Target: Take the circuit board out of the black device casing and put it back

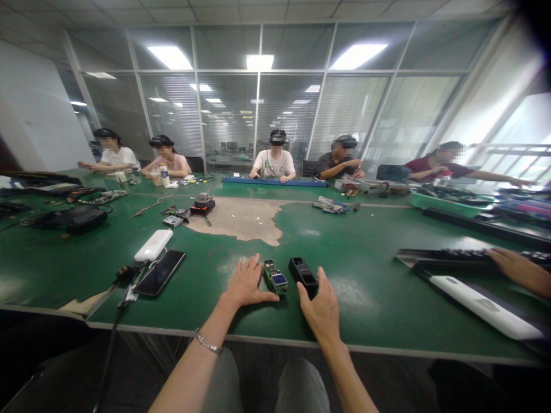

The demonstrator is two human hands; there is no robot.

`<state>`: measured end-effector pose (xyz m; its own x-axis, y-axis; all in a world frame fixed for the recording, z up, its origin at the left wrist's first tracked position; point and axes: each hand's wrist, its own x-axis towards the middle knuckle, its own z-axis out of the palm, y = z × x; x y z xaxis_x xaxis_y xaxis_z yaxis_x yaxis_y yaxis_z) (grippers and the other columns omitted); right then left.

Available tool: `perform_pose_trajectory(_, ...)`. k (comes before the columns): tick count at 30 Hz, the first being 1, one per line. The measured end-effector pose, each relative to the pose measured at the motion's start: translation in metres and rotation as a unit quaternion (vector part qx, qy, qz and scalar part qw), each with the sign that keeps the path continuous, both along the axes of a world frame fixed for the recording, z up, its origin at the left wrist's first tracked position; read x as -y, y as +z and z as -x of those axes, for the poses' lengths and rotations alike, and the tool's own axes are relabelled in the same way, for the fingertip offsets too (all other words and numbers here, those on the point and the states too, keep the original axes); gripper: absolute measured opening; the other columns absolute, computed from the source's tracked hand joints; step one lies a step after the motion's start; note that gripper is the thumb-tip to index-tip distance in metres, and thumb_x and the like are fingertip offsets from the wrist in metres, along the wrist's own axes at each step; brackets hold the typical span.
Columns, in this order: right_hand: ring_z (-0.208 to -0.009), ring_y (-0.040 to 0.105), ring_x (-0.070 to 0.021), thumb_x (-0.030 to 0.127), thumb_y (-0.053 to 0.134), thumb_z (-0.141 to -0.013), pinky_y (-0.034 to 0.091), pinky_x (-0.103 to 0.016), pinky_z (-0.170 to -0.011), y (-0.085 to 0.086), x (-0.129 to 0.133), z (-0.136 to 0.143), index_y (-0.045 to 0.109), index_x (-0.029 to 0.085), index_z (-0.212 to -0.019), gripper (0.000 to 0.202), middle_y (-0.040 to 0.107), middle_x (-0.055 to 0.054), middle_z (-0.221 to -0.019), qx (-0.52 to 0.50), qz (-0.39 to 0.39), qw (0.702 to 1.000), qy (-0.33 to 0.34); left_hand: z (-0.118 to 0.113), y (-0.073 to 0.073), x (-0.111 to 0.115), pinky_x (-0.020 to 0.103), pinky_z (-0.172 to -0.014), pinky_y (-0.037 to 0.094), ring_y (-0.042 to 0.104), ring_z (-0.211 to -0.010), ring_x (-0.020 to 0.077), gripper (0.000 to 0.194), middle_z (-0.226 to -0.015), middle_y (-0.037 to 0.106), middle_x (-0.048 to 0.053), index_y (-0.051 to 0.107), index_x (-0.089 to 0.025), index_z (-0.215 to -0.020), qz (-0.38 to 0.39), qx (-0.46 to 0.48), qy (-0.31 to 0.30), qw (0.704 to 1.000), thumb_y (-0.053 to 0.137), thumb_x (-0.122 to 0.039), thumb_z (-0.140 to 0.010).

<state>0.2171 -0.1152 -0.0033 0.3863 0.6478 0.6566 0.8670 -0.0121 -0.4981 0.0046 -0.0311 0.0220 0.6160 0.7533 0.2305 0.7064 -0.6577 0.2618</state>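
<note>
Two bare hands lie low over the green table (pixel 365 292). The left hand (pixel 247 281) is spread wide, gripping nothing, with the circuit board (pixel 274 275) just beyond its thumb, on the side facing the other hand. The right hand (pixel 322 305) curves half-open about the near end of the black casing (pixel 302 272); whether it grips or merely touches, I cannot tell. The board's exposed parts look vulnerable: a careless inward sweep of the left thumb could catch them, and a loose right-hand hold could let the casing slip or knock the board's screen (pixel 279 279).
</note>
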Motion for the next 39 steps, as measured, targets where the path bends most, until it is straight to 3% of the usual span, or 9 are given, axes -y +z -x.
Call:
perform_pose_trajectory(4, -0.114, 0.052, -0.0307, 0.049, 0.047, -0.085, 0.041, -0.045, -0.096, -0.003, -0.001, -0.001, 0.037, 0.004, -0.138, 0.07, 0.054, -0.023, -0.127, 0.004, 0.027, 1.0, 0.004, 0.0, 0.001, 0.001, 0.056, -0.114, 0.01, 0.018, -0.142, 0.0353, 0.107, -0.155, 0.017, 0.016, 0.035, -0.016, -0.139, -0.005, 0.001, -0.003, 1.0, 0.045, -0.089, -0.061)
perform_pose_trajectory(9, -0.112, 0.055, -0.0301, 0.045, 0.045, -0.086, 0.044, -0.045, -0.092, -0.002, -0.001, 0.001, 0.041, 0.007, -0.136, 0.063, 0.057, -0.021, -0.125, -0.007, 0.046, 0.999, 0.007, 0.001, 0.002, 0.002, 0.055, -0.114, 0.01, 0.018, -0.142, 0.0346, 0.098, -0.155, 0.019, 0.013, 0.038, -0.021, -0.137, -0.004, 0.004, -0.001, 1.0, 0.045, -0.087, -0.065)
perform_pose_trajectory(18, -0.114, 0.056, -0.0274, 0.047, 0.051, -0.085, 0.046, -0.04, -0.093, 0.047, 0.002, 0.029, 0.042, 0.012, -0.137, 0.064, 0.055, -0.017, -0.13, -0.084, -0.001, 0.995, 0.046, 0.001, 0.003, 0.003, 0.056, -0.114, 0.01, 0.018, -0.142, 0.0346, 0.096, -0.155, 0.019, 0.013, 0.04, -0.021, -0.136, -0.004, 0.009, -0.006, 1.0, 0.044, -0.087, -0.066)
perform_pose_trajectory(23, -0.115, 0.056, -0.0283, 0.044, 0.051, -0.085, 0.045, -0.042, -0.096, 0.054, -0.005, 0.049, 0.041, 0.008, -0.137, 0.064, 0.054, -0.02, -0.131, -0.07, 0.029, 0.994, 0.076, 0.001, -0.001, 0.001, 0.056, -0.114, 0.012, 0.019, -0.142, 0.0347, 0.098, -0.154, 0.021, 0.015, 0.04, -0.02, -0.134, -0.011, 0.01, -0.005, 1.0, 0.044, -0.088, -0.064)
perform_pose_trajectory(27, -0.118, 0.054, -0.029, 0.041, 0.049, -0.086, 0.043, -0.043, -0.098, 0.048, -0.01, 0.059, 0.042, 0.006, -0.136, 0.062, 0.054, -0.021, -0.13, -0.049, 0.041, 0.995, 0.08, 0.002, -0.006, -0.003, 0.056, -0.114, 0.011, 0.015, -0.143, 0.0346, 0.103, -0.155, 0.018, 0.017, 0.03, -0.017, -0.141, -0.007, 0.005, 0.001, 1.0, 0.046, -0.086, -0.066)
perform_pose_trajectory(34, -0.113, 0.057, -0.0292, 0.038, 0.048, -0.086, 0.044, -0.043, -0.095, 0.044, -0.008, 0.069, 0.038, 0.006, -0.139, 0.063, 0.056, -0.02, -0.128, -0.006, 0.064, 0.995, 0.08, 0.003, -0.012, -0.01, 0.053, -0.115, 0.009, 0.005, -0.145, 0.0326, 0.118, -0.157, 0.003, 0.017, -0.006, -0.011, -0.149, 0.014, -0.001, -0.004, 1.0, 0.052, -0.075, -0.067)
perform_pose_trajectory(39, -0.118, 0.053, -0.0289, 0.036, 0.048, -0.086, 0.044, -0.042, -0.097, 0.037, -0.004, 0.07, 0.037, 0.006, -0.14, 0.062, 0.055, -0.02, -0.13, -0.002, 0.074, 0.994, 0.076, 0.004, -0.011, -0.01, 0.052, -0.116, 0.008, 0.002, -0.145, 0.0325, 0.13, -0.157, -0.004, 0.017, -0.015, -0.011, -0.147, 0.017, 0.012, -0.015, 1.0, 0.057, -0.076, -0.061)
